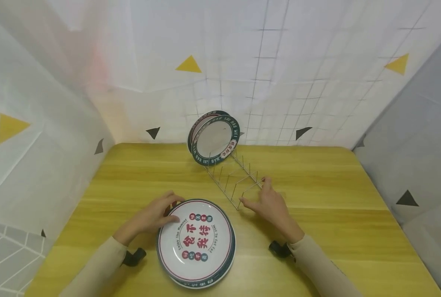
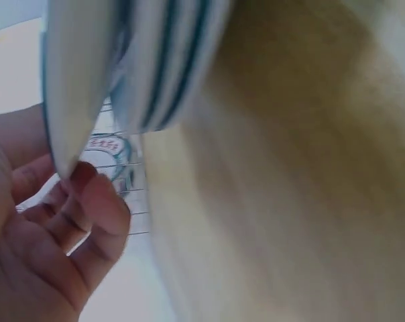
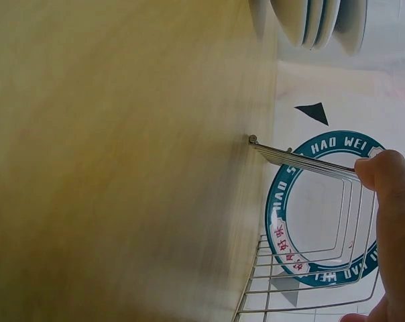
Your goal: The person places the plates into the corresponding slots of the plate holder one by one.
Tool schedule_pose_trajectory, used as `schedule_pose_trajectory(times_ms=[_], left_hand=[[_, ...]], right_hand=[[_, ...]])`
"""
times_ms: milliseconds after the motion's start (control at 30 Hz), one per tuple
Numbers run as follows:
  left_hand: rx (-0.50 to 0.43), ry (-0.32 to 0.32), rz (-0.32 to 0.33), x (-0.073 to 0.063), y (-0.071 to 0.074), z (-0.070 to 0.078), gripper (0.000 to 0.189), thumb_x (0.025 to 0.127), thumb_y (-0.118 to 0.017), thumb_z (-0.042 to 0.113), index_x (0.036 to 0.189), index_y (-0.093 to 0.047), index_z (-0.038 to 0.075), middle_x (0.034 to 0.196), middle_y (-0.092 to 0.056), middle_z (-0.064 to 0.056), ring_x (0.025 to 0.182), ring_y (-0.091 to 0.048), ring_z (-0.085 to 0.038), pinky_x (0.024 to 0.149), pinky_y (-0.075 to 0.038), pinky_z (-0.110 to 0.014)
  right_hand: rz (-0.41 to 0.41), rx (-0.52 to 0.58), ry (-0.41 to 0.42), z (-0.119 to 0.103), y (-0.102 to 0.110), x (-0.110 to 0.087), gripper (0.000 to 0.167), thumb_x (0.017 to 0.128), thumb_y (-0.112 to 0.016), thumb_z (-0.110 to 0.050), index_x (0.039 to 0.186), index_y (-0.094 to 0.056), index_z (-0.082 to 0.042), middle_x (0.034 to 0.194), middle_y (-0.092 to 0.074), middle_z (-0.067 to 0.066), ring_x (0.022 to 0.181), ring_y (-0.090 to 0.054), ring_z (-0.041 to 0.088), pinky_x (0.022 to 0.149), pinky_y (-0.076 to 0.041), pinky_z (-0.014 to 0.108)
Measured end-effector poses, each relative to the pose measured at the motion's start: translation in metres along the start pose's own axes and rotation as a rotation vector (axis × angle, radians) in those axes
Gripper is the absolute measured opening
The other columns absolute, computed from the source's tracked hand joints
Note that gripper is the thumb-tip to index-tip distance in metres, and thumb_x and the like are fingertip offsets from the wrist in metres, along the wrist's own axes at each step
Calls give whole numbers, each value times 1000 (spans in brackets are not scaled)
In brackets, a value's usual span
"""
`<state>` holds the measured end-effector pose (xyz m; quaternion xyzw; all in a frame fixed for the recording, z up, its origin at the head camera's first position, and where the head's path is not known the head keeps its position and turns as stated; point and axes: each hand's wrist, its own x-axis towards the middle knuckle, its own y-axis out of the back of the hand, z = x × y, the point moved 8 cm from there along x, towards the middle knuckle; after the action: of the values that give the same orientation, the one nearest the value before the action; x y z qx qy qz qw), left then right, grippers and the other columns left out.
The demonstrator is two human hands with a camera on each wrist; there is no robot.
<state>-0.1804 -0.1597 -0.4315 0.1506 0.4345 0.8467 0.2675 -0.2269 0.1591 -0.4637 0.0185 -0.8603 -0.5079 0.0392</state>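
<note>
My left hand [image 1: 151, 214] pinches the rim of a white plate [image 1: 194, 264] with red characters and a dark rim. This plate is the top one of a stack; the left wrist view shows its held edge lifted and tilted away from the plates [image 2: 165, 74] below. My right hand [image 1: 272, 208] holds the near end of a wire dish rack [image 3: 316, 166], thumb on one side and a finger on the other. At the rack's far end stand two plates, the front plate [image 1: 214, 138] partly covering the rear plate [image 1: 190, 138].
The wooden table [image 1: 317, 218] ends against a white cloth backdrop [image 1: 161, 95] behind the rack, with more cloth at both sides. Bare upright wires fill the rack's near part. A black wrist mount [image 1: 134, 257] sits under each forearm.
</note>
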Motion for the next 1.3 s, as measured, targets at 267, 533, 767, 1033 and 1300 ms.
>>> schedule_pose_trajectory(times_ms=[267,533,767,1033,1300], left_hand=[[-135,28,-98,1,19,11,48,89,-71,13,133,-51,14,108,-65,-3,89,-62,-12,73,-55,-23],[-336,66,-206,-6,33,23,58,88,-73,14,140,-48,18,112,-62,-9,96,-64,-21,70,-58,-29],[-357,45,-205,-9,43,30,66,88,-73,14,146,-45,27,112,-57,-7,95,-62,-23,68,-58,-32],[-197,-73,38,-1,84,57,63,86,-71,0,143,-52,21,100,-64,0,76,-55,-13,57,-49,-24],[-168,-150,374,27,149,76,63,85,-71,-4,143,-51,12,91,-64,-9,70,-58,-14,52,-56,-25]], right_hand=[[-5,-1,-2,1,0,1,102,72,-70,-70,132,-27,1,81,-58,17,55,-50,24,45,-39,31],[-19,6,-3,-1,0,1,103,73,-70,-70,133,-26,1,81,-57,17,55,-50,23,44,-38,31],[-25,0,-15,0,0,2,102,73,-71,-68,133,-26,1,79,-57,16,55,-50,24,44,-38,31],[-23,8,-9,1,0,1,102,73,-72,-67,133,-25,1,80,-56,17,54,-50,25,44,-38,31],[-17,17,-8,1,1,1,102,73,-72,-66,133,-26,1,86,-59,21,58,-52,26,48,-42,33]])
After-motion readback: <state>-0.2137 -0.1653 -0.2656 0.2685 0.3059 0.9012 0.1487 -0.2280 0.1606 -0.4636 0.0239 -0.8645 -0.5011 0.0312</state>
